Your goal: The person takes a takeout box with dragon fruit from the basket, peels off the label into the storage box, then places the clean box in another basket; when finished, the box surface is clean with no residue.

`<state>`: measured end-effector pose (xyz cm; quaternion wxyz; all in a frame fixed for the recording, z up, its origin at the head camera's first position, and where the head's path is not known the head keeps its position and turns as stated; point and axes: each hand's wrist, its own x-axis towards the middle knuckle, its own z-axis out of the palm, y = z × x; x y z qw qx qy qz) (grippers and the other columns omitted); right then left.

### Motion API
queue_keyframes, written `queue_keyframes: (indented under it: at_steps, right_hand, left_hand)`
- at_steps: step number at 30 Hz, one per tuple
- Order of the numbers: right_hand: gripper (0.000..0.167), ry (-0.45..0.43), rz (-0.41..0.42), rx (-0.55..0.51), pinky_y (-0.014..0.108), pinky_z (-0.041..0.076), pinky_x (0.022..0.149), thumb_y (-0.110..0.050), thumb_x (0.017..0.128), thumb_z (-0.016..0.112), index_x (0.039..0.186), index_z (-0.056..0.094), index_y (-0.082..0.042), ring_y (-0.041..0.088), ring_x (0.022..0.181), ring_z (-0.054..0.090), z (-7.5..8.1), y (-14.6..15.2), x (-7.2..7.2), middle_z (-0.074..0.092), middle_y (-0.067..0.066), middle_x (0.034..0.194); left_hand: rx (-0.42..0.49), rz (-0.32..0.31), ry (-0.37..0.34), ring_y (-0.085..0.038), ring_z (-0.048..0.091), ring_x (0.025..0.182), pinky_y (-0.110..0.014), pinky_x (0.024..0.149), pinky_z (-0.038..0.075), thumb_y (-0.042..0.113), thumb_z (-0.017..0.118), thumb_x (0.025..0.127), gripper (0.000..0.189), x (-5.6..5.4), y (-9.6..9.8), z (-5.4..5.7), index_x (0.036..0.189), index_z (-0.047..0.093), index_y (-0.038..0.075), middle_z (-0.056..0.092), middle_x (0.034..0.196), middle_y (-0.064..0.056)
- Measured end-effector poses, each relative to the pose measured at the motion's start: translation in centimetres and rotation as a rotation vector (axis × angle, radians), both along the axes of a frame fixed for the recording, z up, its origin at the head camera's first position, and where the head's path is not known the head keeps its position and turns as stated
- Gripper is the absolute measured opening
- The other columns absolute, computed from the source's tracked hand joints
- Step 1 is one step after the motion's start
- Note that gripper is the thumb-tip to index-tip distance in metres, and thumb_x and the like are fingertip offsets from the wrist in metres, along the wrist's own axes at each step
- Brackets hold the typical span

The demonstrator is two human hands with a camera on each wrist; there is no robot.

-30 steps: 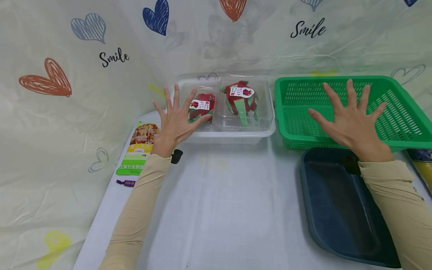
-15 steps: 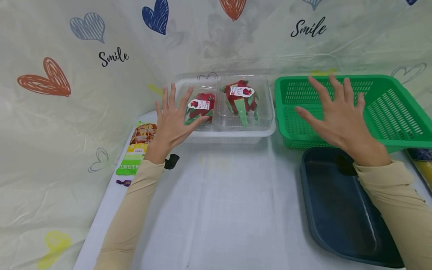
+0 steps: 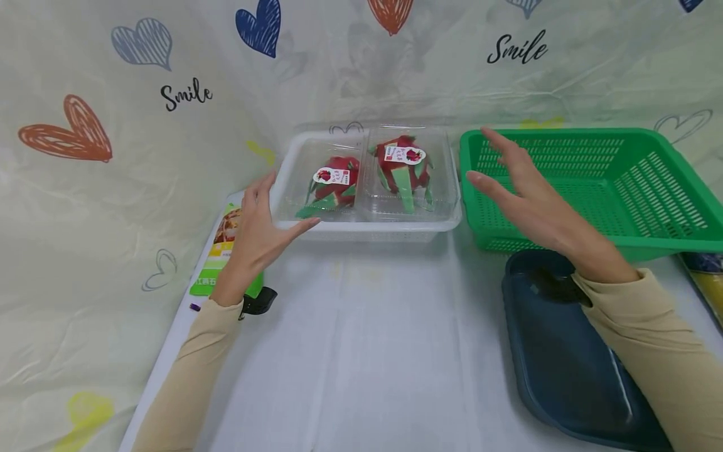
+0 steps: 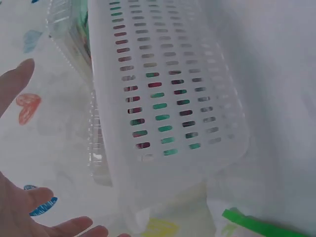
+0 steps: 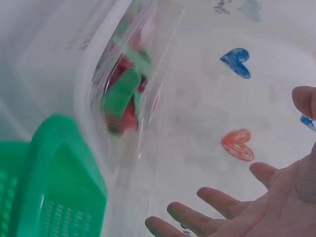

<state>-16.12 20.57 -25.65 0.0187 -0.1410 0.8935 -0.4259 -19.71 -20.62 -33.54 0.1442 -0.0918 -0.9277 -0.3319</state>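
Green basket [image 3: 587, 133]: on desk [image 3: 367, 351], right side.
White basket [image 3: 390, 226]: on desk, holding both fruit boxes [image 3: 402, 179].
Left hand [image 3: 257, 232]: spread, grasping nothing, beside white basket.
Right hand [image 3: 536, 201]: fingers extended, grasping nothing, over green basket.
Progress: judged early; hands near, grip outstanding.

Far: heart-printed backdrop [image 3: 339, 69]. Left, partly hidden from my remote post: green-and-yellow packet [image 3: 219, 254], purple wrapper [image 3: 194, 307] nearer. Near right, I see dark blue tray [image 3: 565, 358]; right edge, blue-and-yellow packet [image 3: 708, 276], cut off.

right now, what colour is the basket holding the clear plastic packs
The basket is plain white, showing best in the left wrist view.
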Motion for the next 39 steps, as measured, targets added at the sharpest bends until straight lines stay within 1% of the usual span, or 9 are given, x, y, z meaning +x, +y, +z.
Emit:
queue_keyframes:
  at_steps: [4, 11, 14, 17, 19, 24, 28, 32, 39]
  right_hand:
    - [0.072, -0.093, 0.016, -0.081, 0.075, 0.015, 0.118, -0.047, 0.11, 0.044, 0.167, 0.0, -0.04, 0.04, 0.159, 0.009, 0.1, -0.5, -0.3, 0.0, 0.008, 0.175]
    - [0.074, -0.215, 0.011, -0.18, 0.067, 0.013, 0.123, -0.053, 0.11, 0.04, 0.167, -0.004, -0.039, 0.039, 0.158, 0.012, -0.6, -0.9, -2.0, 0.001, 0.011, 0.174]
    - [0.075, -0.269, 0.015, -0.223, 0.064, 0.012, 0.125, -0.053, 0.11, 0.039, 0.168, -0.005, -0.037, 0.039, 0.159, 0.01, -1.2, -1.1, -2.9, 0.0, 0.011, 0.174]
    - [0.076, -0.315, 0.018, -0.226, 0.064, 0.01, 0.125, -0.053, 0.11, 0.037, 0.167, -0.009, -0.035, 0.038, 0.16, 0.006, -1.7, -1.4, -3.6, -0.006, 0.008, 0.175]
    - [0.078, -0.339, 0.006, -0.239, 0.066, 0.01, 0.125, -0.052, 0.11, 0.037, 0.168, -0.011, -0.032, 0.041, 0.159, 0.005, -1.9, -1.8, -4.1, -0.01, 0.01, 0.175]
    - [0.081, -0.374, -0.003, -0.265, 0.064, 0.012, 0.125, -0.051, 0.11, 0.036, 0.167, -0.015, -0.026, 0.044, 0.159, 0.005, -2.3, -2.4, -5.0, -0.011, 0.014, 0.174]
    - [0.081, -0.391, 0.014, -0.274, 0.06, 0.01, 0.127, -0.052, 0.11, 0.034, 0.166, -0.017, -0.025, 0.041, 0.16, 0.003, -2.4, -2.3, -5.2, -0.011, 0.011, 0.174]
    - [0.083, -0.4, 0.015, -0.266, 0.06, 0.011, 0.127, -0.054, 0.109, 0.036, 0.166, -0.017, -0.024, 0.042, 0.159, 0.005, -2.4, -2.3, -5.3, -0.009, 0.012, 0.175]
    - [0.084, -0.385, 0.018, -0.225, 0.064, 0.01, 0.125, -0.057, 0.109, 0.036, 0.167, -0.016, -0.026, 0.043, 0.159, 0.005, -2.7, -2.5, -5.1, -0.012, 0.01, 0.174]
  left_hand:
    - [0.102, 0.021, -0.071, -0.035, 0.036, 0.137, -0.061, 0.11, 0.041, 0.056, 0.084, 0.082, 0.113, 0.2, -0.3, -0.9, 0.168, 0.021, 0.016, 0.029, 0.16, -0.018]
    - [0.269, 0.043, -0.124, -0.038, 0.035, 0.143, -0.061, 0.111, 0.041, 0.046, 0.085, 0.085, 0.111, -0.4, -0.7, -2.3, 0.168, 0.018, 0.013, 0.025, 0.162, -0.023]
    - [0.318, 0.045, -0.146, -0.036, 0.035, 0.143, -0.059, 0.115, 0.038, 0.04, 0.086, 0.084, 0.112, -0.7, -0.9, -2.9, 0.167, 0.017, 0.01, 0.026, 0.163, -0.021]
    - [0.353, 0.046, -0.165, -0.034, 0.036, 0.141, -0.057, 0.117, 0.036, 0.035, 0.089, 0.083, 0.112, -1.1, -1.0, -3.4, 0.166, 0.018, 0.008, 0.029, 0.162, -0.018]
    - [0.378, 0.039, -0.175, -0.033, 0.038, 0.139, -0.055, 0.117, 0.036, 0.031, 0.09, 0.083, 0.11, -1.3, -1.0, -3.6, 0.165, 0.021, 0.007, 0.033, 0.161, -0.016]
    - [0.419, 0.052, -0.217, -0.033, 0.041, 0.137, -0.053, 0.117, 0.038, 0.027, 0.092, 0.081, 0.111, -1.6, -0.9, -4.1, 0.165, 0.021, 0.009, 0.035, 0.161, -0.015]
    - [0.473, 0.051, -0.269, -0.032, 0.038, 0.14, -0.052, 0.12, 0.035, 0.028, 0.091, 0.083, 0.114, -1.8, -0.9, -4.4, 0.167, 0.015, 0.014, 0.031, 0.165, -0.012]
    - [0.538, 0.026, -0.276, -0.03, 0.039, 0.14, -0.049, 0.119, 0.035, 0.026, 0.09, 0.084, 0.113, -2.2, -0.8, -4.6, 0.167, 0.015, 0.016, 0.033, 0.164, -0.01]
    - [0.575, 0.006, -0.294, -0.028, 0.038, 0.141, -0.048, 0.12, 0.034, 0.025, 0.09, 0.084, 0.111, -2.6, -0.7, -4.7, 0.167, 0.016, 0.018, 0.035, 0.163, -0.008]
